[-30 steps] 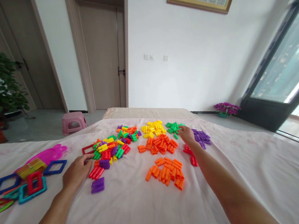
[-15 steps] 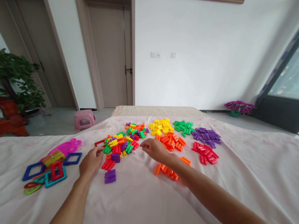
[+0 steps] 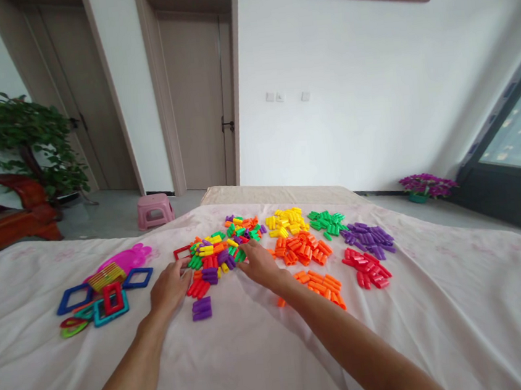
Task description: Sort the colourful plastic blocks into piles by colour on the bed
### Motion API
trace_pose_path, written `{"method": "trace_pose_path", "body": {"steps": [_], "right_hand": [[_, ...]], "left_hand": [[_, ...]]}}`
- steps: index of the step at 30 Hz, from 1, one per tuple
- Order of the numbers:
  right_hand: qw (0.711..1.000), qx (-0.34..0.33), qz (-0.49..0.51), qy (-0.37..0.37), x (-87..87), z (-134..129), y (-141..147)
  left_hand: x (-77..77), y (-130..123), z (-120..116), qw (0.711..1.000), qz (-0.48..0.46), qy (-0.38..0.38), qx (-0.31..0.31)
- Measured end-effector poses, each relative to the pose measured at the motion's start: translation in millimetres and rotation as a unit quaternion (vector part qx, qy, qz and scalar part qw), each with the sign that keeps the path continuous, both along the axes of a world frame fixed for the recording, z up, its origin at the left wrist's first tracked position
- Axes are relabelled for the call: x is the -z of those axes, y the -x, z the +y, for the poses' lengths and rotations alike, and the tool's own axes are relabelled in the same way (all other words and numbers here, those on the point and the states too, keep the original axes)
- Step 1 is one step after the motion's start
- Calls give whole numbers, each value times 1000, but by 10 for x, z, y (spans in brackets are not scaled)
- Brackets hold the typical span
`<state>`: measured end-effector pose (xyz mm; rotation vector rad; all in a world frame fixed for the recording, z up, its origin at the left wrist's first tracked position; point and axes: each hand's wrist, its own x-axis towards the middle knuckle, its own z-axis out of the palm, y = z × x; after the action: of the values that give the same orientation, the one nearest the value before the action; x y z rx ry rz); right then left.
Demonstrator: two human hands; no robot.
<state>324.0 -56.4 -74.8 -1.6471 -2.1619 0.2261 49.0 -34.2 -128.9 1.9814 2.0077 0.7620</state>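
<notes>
A heap of mixed-colour plastic toy pieces point(image 3: 209, 262) lies on the cloth between my hands. My left hand point(image 3: 170, 288) rests at its left edge, fingers loosely bent and holding nothing I can see, close to a red square frame point(image 3: 181, 251). At the heap's right side is my right hand point(image 3: 258, 264), with thumb and fingers apart at the pieces; some fingertips are hidden. A purple piece point(image 3: 202, 308) sits alone in front. Sorted by colour to the right are orange pieces point(image 3: 304, 247), more orange pieces point(image 3: 323, 284) partly behind my forearm, and red pieces point(image 3: 365, 267).
Farther back are yellow pieces point(image 3: 286, 220), green pieces point(image 3: 327, 222) and purple pieces point(image 3: 368, 238). Blue frames point(image 3: 74, 298), a teal frame point(image 3: 110, 310) and a pink plastic toy point(image 3: 131, 256) lie at left. A pink stool point(image 3: 155, 211) stands beyond the cloth-covered surface point(image 3: 251, 370).
My right hand has moved left and forward to the edge of the mixed heap. My left hand stays beside the heap. The view has shifted slightly.
</notes>
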Motion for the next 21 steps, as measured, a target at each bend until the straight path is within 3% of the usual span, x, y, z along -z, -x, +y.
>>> {"method": "trace_pose_path", "body": {"steps": [5, 9, 12, 16, 21], "right_hand": [[992, 115, 18, -51, -146, 110, -920], [958, 276, 7, -78, -380, 276, -1768], [935, 340, 48, -83, -511, 317, -2176], [947, 287, 105, -100, -456, 170, -2191], [978, 145, 128, -85, -199, -179, -1618]], "left_hand": [[21, -60, -12, 999, 4, -23, 28], [23, -142, -1, 995, -6, -25, 99], [8, -173, 8, 992, -2, -21, 124], [57, -189, -62, 989, 21, -7, 146], [137, -485, -269, 993, 58, -8, 103]]}}
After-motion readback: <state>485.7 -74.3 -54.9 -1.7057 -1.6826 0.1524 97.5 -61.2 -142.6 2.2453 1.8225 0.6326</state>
